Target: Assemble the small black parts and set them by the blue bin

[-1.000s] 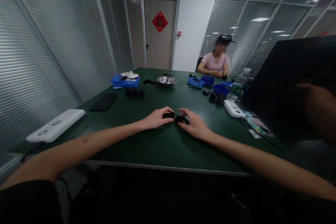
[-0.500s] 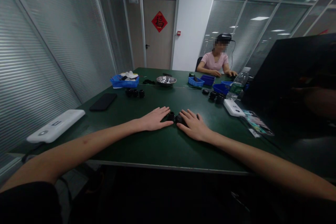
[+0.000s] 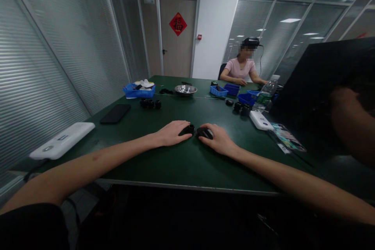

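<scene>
In front of me on the green table, my left hand (image 3: 172, 133) has its fingers and thumb curled round a short black cylinder (image 3: 191, 129) with a hollow-looking end. My right hand (image 3: 220, 139) is closed round a rounded black piece (image 3: 204, 133) with a small pale mark; its exact kind does not show. The two black pieces lie close together, end towards end, with a narrow gap between them. Both hands rest low at the tabletop. My fingers hide part of each piece.
Black cylinders (image 3: 150, 104) stand behind a phone (image 3: 115, 114) at left. Beyond are a blue basket (image 3: 139, 93) and a steel bowl (image 3: 185, 90). At right are blue trays (image 3: 218, 91), a bottle (image 3: 265, 95), a white power bank (image 3: 260, 120) and a black screen (image 3: 310, 74). A co-worker (image 3: 240, 68) sits opposite.
My fingers, stretched flat over the black pieces before, have curled round them. More of the right piece shows now. At the far right, another person's arm has moved into clearer view.
</scene>
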